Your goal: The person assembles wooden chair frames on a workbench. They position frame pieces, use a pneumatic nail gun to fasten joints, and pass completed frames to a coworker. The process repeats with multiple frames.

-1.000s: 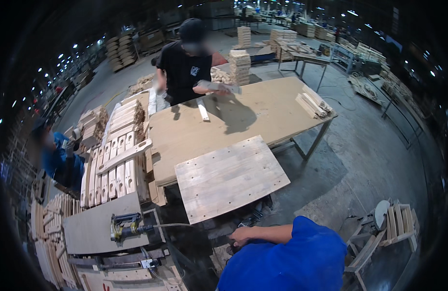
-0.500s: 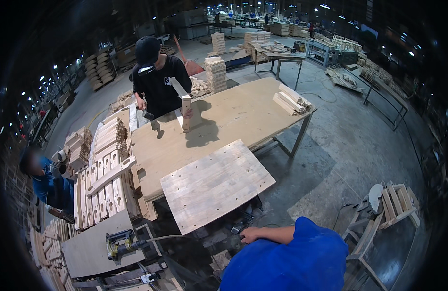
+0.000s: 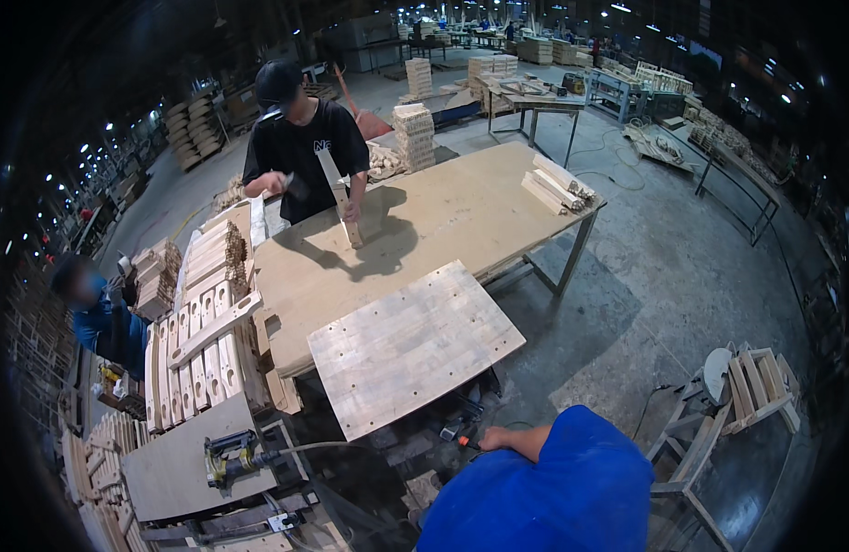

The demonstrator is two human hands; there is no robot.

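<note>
My right hand [image 3: 492,439] reaches in from a blue sleeve [image 3: 581,442], below the near edge of a light wooden panel [image 3: 415,345]. Its fingers are closed round a small dark tool with an orange part [image 3: 465,442]; its exact kind is too small to tell. The panel lies flat and bears several dark holes or spots. My left hand is out of view. Across the table, a person in black steadies an upright wooden piece [image 3: 344,207] with one hand and holds a blurred hammer [image 3: 297,188] in the other.
The large table [image 3: 461,202] carries wooden strips [image 3: 558,189] at its far right corner. On the left are stacked slotted slats [image 3: 199,345] and a nail gun [image 3: 229,460] with a hose. A wooden frame [image 3: 710,423] stands at right. Another person in blue works far left.
My right hand has shifted slightly right, and the orange part now shows at its fingers. The person across has raised the hammer and tilted the wooden piece. The person at left has shifted.
</note>
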